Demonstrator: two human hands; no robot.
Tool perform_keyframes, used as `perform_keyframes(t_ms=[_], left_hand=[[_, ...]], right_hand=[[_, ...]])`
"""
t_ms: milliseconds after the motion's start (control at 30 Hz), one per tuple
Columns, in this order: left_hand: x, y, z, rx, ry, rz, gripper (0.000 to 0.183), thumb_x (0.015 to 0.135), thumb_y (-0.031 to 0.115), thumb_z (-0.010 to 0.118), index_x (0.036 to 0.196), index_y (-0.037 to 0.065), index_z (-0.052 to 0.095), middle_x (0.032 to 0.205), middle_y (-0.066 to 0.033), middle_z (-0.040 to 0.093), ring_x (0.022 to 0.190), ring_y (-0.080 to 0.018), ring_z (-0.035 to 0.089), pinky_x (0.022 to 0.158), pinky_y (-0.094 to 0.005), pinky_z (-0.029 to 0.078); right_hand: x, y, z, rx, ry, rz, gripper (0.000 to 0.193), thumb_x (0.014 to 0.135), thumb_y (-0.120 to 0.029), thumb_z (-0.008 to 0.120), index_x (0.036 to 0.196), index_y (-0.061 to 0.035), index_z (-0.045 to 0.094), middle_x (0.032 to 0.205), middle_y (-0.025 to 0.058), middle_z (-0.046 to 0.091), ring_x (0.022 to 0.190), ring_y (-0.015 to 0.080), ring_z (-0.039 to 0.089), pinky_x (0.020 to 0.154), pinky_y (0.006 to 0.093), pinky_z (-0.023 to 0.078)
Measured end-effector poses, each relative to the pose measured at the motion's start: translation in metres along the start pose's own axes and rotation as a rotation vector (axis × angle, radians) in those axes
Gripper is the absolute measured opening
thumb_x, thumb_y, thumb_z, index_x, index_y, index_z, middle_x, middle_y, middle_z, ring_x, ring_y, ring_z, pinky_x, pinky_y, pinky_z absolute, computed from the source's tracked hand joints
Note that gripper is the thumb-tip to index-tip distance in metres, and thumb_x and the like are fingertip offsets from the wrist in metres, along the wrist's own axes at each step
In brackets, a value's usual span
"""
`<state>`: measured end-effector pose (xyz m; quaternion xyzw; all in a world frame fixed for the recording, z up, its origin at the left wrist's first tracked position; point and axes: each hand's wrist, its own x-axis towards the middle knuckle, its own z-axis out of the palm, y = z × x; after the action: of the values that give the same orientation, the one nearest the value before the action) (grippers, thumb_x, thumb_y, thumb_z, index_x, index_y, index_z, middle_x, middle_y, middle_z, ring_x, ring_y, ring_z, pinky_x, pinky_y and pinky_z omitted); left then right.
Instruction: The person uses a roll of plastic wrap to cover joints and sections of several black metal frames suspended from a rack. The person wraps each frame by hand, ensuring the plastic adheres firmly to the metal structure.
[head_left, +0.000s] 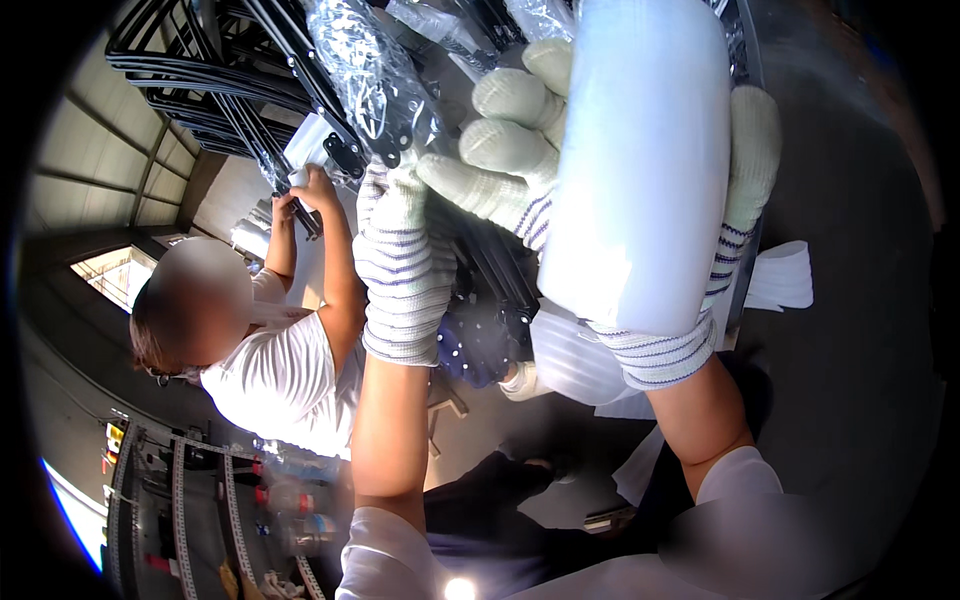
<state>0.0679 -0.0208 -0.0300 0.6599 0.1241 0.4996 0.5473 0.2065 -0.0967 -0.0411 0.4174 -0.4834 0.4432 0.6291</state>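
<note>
A thick, whitish roll of stretch film (640, 170) fills the upper middle, close in front of me. My right hand (515, 145), in a cream knit glove with a striped cuff, cradles it, fingers on its left side and thumb on its right. My left hand (400, 215), gloved the same way, is closed beside the lower end of black metal tubes (305, 75). Crinkled clear film (370, 70) is wrapped around these tubes. What exactly sits inside my left fist is partly hidden, but it looks like a gathered end of the film.
At the left, a person in a white shirt (285, 375) holds other black tubes with bare hands. Stacked black bent frames (200, 90) stand at the upper left. A shelf rack with bottles (290, 500) is at the lower left. White foam sheet (780, 275) sticks out at the right.
</note>
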Motion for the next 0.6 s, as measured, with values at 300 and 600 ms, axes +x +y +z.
perform_keyframes(t_ms=[300,600], left_hand=[[-0.014,0.016,0.029,-0.194,-0.222,-0.045,0.025,0.078,0.014,0.059,0.097,0.002,0.049,0.082,-0.0085,0.058,0.073,-0.0183,0.059,0.066,-0.0309,0.05],[-0.035,-0.004,0.03,0.015,-0.391,-0.111,0.04,0.077,0.01,0.06,0.11,0.001,0.04,0.091,-0.0131,0.057,0.084,-0.0216,0.058,0.078,-0.0311,0.046]], right_hand=[[-0.011,-0.017,0.018,-0.023,0.212,-0.077,0.057,0.067,-0.052,0.055,0.087,0.0003,0.043,0.078,0.0042,0.042,0.077,0.0175,0.047,0.101,0.056,0.008],[-0.012,-0.017,0.022,-0.062,0.304,-0.066,0.056,0.067,-0.048,0.056,0.09,0.0009,0.042,0.075,0.0009,0.043,0.069,0.0129,0.047,0.101,0.0567,0.003]])
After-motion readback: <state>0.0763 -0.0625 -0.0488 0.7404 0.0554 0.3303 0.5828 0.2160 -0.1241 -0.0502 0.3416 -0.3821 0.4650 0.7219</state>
